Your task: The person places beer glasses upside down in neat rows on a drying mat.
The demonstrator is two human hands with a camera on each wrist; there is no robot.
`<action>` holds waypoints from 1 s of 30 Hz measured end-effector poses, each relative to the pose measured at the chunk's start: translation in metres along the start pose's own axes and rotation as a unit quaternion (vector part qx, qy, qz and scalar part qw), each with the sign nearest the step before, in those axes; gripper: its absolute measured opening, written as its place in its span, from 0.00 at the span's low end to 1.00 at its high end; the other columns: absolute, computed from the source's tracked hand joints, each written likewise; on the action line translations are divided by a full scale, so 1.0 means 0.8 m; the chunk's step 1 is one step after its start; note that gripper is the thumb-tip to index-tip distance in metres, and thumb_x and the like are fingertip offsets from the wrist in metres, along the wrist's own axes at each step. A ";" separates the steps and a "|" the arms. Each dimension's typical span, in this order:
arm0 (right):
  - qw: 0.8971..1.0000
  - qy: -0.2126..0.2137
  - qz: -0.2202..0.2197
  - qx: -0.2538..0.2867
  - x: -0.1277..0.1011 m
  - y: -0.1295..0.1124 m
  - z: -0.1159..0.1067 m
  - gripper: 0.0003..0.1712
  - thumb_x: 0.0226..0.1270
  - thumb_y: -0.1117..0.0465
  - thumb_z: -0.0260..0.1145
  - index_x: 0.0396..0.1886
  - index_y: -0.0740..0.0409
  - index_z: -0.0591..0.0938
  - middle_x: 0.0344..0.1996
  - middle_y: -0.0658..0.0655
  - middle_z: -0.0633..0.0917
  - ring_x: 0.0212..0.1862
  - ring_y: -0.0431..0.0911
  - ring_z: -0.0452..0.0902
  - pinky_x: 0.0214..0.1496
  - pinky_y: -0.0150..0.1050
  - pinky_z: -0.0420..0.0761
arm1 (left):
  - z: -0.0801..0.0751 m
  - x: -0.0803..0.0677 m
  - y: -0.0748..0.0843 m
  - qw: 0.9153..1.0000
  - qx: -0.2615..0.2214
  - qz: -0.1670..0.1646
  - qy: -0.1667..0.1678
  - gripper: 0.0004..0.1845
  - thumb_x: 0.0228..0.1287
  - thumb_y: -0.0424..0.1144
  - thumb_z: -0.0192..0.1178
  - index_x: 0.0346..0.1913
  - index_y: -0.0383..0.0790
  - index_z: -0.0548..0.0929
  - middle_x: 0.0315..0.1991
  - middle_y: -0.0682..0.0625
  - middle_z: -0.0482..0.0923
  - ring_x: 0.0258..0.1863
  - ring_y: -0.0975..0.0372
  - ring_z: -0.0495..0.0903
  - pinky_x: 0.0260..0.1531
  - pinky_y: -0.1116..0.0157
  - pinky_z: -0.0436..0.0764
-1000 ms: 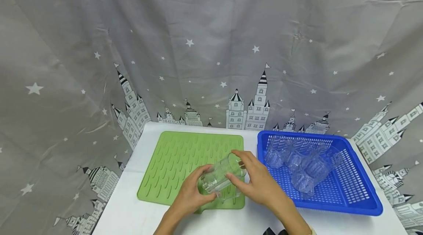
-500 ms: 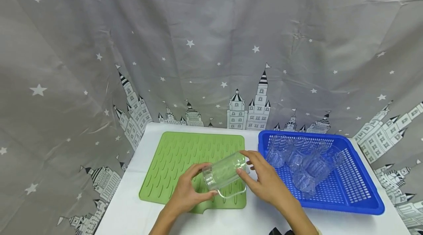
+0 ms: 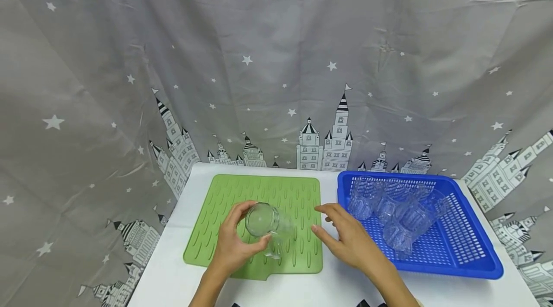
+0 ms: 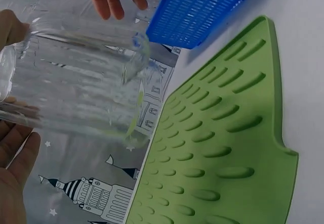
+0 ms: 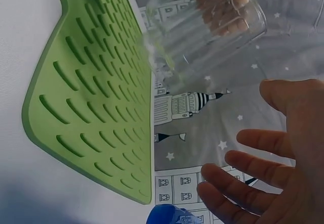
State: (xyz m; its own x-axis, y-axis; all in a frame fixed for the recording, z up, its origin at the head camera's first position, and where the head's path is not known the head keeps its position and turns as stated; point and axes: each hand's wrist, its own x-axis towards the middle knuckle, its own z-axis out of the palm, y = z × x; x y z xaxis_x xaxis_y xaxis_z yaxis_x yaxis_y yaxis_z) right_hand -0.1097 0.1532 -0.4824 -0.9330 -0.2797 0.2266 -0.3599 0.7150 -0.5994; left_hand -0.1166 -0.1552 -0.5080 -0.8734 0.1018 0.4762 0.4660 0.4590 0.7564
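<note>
My left hand grips a clear ribbed glass with a handle, held tilted above the green ridged mat. The glass's base faces the head camera. The left wrist view shows the glass close up in my fingers, over the mat. My right hand hovers empty to the right of the glass, fingers spread and relaxed, over the mat's right edge. In the right wrist view the spread fingers sit apart from the glass.
A blue perforated basket at the right holds several clear glasses lying on their sides. Mat and basket lie on a white table. A grey curtain printed with stars and castles hangs right behind.
The right hand has let go of the glass and drawn slightly right. The left hand has carried the glass leftward over the mat and turned its base up toward the camera.
</note>
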 end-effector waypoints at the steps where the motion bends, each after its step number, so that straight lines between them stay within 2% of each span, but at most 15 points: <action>1: 1.000 0.001 -0.002 -0.001 0.000 0.000 0.000 0.29 0.77 0.42 0.69 0.71 0.47 0.81 0.66 0.47 0.84 0.58 0.48 0.88 0.56 0.47 0.90 | 0.000 0.000 0.000 1.000 -0.003 0.003 0.003 0.46 0.43 0.35 0.86 0.70 0.46 0.78 0.64 0.51 0.81 0.64 0.64 0.81 0.70 0.74 0.79; 9: 1.000 0.007 -0.010 -0.005 -0.002 0.002 0.001 0.27 0.77 0.42 0.69 0.70 0.47 0.82 0.64 0.46 0.85 0.58 0.49 0.88 0.56 0.47 0.90 | 0.003 0.003 -0.004 1.000 0.000 0.021 0.011 0.45 0.43 0.36 0.86 0.69 0.47 0.78 0.62 0.50 0.81 0.62 0.65 0.80 0.70 0.77 0.76; 17: 1.000 -0.001 -0.002 0.002 -0.002 0.004 -0.001 0.30 0.79 0.40 0.67 0.75 0.40 0.77 0.67 0.45 0.83 0.59 0.48 0.87 0.50 0.40 0.89 | 0.001 0.003 -0.004 1.000 0.011 0.011 0.008 0.45 0.44 0.38 0.86 0.69 0.46 0.78 0.63 0.51 0.81 0.61 0.65 0.80 0.69 0.76 0.77; 24: 1.000 0.009 0.001 -0.010 -0.005 0.009 -0.003 0.30 0.79 0.41 0.67 0.75 0.44 0.77 0.67 0.46 0.83 0.59 0.46 0.86 0.56 0.48 0.89 | -0.003 0.004 -0.010 1.000 0.012 0.009 0.017 0.45 0.43 0.40 0.86 0.69 0.49 0.79 0.62 0.53 0.81 0.59 0.65 0.80 0.66 0.78 0.78; 27: 1.000 0.016 -0.005 -0.019 -0.008 0.013 -0.007 0.30 0.80 0.42 0.67 0.75 0.46 0.78 0.68 0.48 0.84 0.64 0.50 0.85 0.63 0.54 0.88 | -0.006 0.004 -0.014 0.999 0.029 0.008 0.020 0.45 0.42 0.40 0.87 0.69 0.49 0.79 0.62 0.54 0.82 0.60 0.63 0.81 0.67 0.70 0.81; 30: 0.999 0.024 -0.002 -0.030 -0.014 0.018 -0.016 0.30 0.80 0.42 0.67 0.74 0.49 0.79 0.68 0.50 0.83 0.70 0.54 0.81 0.70 0.60 0.84 | -0.007 0.004 -0.017 0.999 0.046 -0.003 0.014 0.46 0.42 0.41 0.87 0.69 0.50 0.79 0.63 0.55 0.81 0.63 0.59 0.81 0.68 0.52 0.84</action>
State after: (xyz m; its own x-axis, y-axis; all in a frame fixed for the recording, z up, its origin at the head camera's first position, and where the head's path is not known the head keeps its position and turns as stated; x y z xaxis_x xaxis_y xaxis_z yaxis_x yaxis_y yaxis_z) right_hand -0.1043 0.1751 -0.4840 -0.9303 -0.2529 0.2658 -0.3620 0.7512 -0.5520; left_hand -0.1251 -0.1663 -0.5143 -0.8715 0.0736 0.4848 0.4437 0.5394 0.7157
